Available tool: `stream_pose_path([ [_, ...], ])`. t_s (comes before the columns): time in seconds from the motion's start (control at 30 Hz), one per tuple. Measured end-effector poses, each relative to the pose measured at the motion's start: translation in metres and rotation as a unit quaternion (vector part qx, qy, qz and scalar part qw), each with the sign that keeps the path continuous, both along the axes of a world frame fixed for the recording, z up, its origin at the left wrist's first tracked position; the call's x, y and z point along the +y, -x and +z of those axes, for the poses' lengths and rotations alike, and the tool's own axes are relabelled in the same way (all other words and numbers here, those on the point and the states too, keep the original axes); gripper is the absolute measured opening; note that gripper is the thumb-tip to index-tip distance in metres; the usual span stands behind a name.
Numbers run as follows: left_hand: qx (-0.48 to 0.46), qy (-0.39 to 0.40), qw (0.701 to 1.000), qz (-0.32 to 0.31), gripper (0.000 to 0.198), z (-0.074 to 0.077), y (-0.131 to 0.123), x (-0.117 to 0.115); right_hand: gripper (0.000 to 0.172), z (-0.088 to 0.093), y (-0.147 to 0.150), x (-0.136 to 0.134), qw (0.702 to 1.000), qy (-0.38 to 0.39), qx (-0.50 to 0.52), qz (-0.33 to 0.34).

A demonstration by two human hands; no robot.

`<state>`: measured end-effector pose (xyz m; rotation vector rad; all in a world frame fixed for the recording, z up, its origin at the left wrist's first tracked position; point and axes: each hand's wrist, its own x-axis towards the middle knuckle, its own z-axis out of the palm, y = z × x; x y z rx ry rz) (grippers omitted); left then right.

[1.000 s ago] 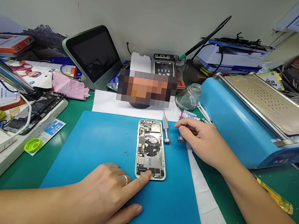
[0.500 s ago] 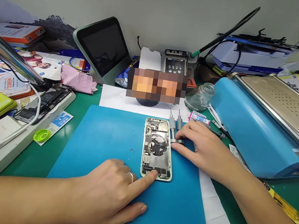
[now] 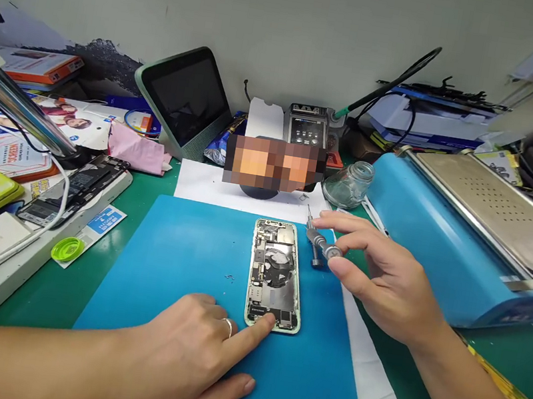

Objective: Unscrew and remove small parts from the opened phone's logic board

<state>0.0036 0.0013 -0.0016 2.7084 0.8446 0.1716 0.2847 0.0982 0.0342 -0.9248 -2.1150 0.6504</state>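
An opened smartphone [image 3: 279, 276] lies on the blue mat [image 3: 177, 253], its inner parts and a round black area exposed. My left hand [image 3: 201, 358] rests beside it, index fingertip touching the phone's lower end and thumb apart on the mat; it holds nothing. Between thumb and fingers of my right hand [image 3: 381, 271] is a small grey screwdriver [image 3: 321, 242], gripped near its cap and slanted with its tip away from me. A second screwdriver [image 3: 316, 261] lies partly hidden beneath it. Several tiny screws [image 3: 230, 277] lie left of the phone.
At the right stands a blue machine with a metal plate [image 3: 490, 194]; near it is a glass jar [image 3: 350, 184]. A tilted screen [image 3: 184, 95] and a pixelated object [image 3: 275, 164] stand behind the mat. Boxes, a lamp stem [image 3: 27, 111] and a white cable crowd the left.
My right hand has picked up one of the two screwdrivers and tilted it, moving slightly right. My left fingertip stays on the phone. The whole view has shifted a little.
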Motion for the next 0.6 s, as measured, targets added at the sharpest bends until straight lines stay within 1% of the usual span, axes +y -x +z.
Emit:
stream_pose_path([
  [0.1,-0.012,-0.004,1.000,0.003,0.053,-0.002,0.000,-0.001,0.005,0.001,0.000,-0.003,0.998,0.022,0.054,0.006],
  [0.2,-0.017,-0.008,1.000,0.001,0.053,-0.002,0.000,-0.002,0.005,0.004,0.002,-0.006,0.996,0.037,0.080,-0.012],
  [0.3,-0.016,-0.008,1.000,0.001,0.053,-0.002,0.000,-0.002,0.010,0.008,0.007,-0.010,0.991,0.057,0.114,-0.034],
  [0.37,-0.014,-0.008,1.000,0.000,0.053,-0.003,0.000,-0.002,0.016,0.009,0.010,-0.010,0.987,0.078,0.139,-0.034],
  [0.53,-0.006,-0.015,1.000,-0.002,0.052,-0.002,0.000,0.000,0.027,0.002,0.018,-0.008,0.973,0.147,0.177,-0.024],
  [0.6,-0.004,-0.027,1.000,-0.005,0.051,-0.001,-0.001,0.001,0.030,-0.003,0.021,-0.008,0.966,0.158,0.202,-0.026],
])
